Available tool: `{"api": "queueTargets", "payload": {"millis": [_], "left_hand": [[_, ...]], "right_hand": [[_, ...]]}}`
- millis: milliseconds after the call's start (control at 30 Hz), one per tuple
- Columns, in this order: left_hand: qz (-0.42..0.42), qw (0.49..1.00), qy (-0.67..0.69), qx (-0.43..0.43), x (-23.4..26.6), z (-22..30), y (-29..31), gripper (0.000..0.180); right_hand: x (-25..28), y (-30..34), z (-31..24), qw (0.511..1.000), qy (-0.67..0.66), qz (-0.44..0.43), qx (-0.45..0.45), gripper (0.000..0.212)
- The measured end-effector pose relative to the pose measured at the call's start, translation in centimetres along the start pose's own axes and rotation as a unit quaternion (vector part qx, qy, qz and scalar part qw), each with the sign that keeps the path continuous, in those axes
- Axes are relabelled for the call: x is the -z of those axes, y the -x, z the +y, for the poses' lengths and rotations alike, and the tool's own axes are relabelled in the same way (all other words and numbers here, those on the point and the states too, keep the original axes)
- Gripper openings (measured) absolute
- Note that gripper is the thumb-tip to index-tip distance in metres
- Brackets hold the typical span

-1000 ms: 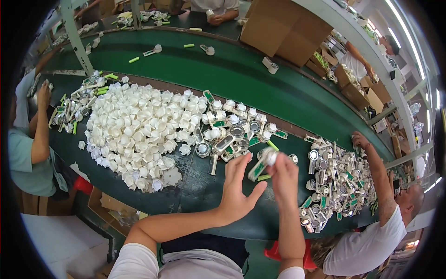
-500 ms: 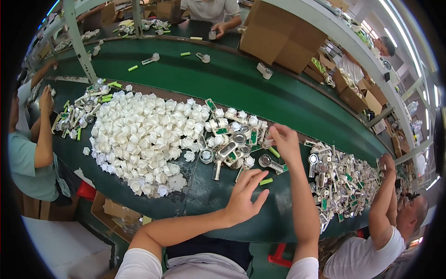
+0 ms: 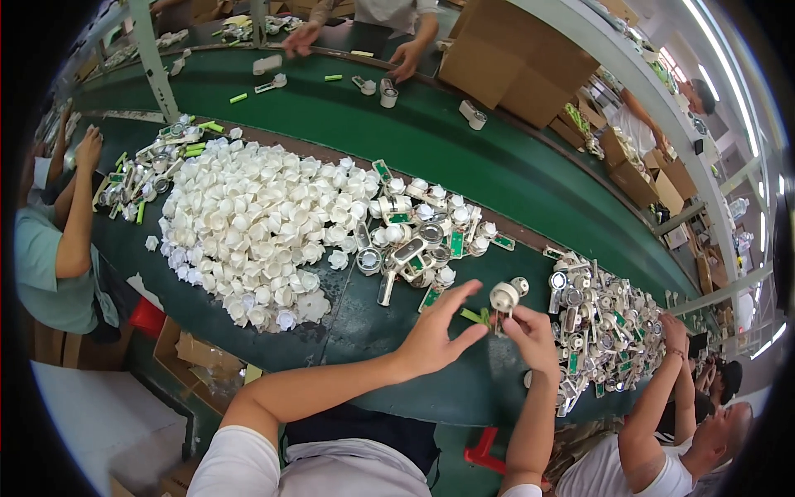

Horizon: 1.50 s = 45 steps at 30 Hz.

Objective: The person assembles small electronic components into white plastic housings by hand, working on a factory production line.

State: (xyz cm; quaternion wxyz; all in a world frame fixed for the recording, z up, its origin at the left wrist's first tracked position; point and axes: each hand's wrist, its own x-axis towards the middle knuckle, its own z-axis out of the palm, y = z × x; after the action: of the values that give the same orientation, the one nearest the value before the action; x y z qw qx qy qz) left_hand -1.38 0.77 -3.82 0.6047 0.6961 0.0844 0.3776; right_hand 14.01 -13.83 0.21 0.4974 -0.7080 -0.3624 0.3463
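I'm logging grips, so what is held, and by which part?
The right hand holds a white round-headed device, apparently by the part below its head; the left hand holds nothing.

Left of and beyond the left hand (image 3: 435, 331), a cup heap (image 3: 257, 224) lies on the bench (image 3: 341, 319); straight past that hand, a cluster of parts (image 3: 429, 234). Right of the right hand (image 3: 534, 338) lies another parts heap (image 3: 604, 323). Beyond both hands runs the conveyor belt (image 3: 497, 174).
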Motion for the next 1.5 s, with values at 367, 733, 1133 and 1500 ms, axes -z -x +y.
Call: {"api": "queueTargets", "payload": {"millis": [367, 733, 1133, 1500], "left_hand": [[-0.038, 0.942, 0.302, 0.139, 4.5, 5.1, 3.5, 0.049], [0.03, 0.934, 0.277, 0.223, 12.6, 6.0, 11.5, 0.071], [0.101, 0.941, 0.236, 0.222, 15.2, 8.1, 9.0, 0.071], [0.074, 0.945, 0.204, 0.245, 14.0, 6.9, 6.1, 0.07]], "right_hand": [[-7.9, 0.4, 0.3, 0.968, -0.186, -0.16, 0.047, 0.02], [-22.2, -9.6, -2.9, 0.81, 0.431, 0.016, 0.397, 0.037], [-17.6, -3.9, -2.2, 0.972, 0.114, -0.191, 0.079, 0.023], [-17.3, -1.6, -0.7, 0.933, 0.27, -0.128, 0.2, 0.031]]}}
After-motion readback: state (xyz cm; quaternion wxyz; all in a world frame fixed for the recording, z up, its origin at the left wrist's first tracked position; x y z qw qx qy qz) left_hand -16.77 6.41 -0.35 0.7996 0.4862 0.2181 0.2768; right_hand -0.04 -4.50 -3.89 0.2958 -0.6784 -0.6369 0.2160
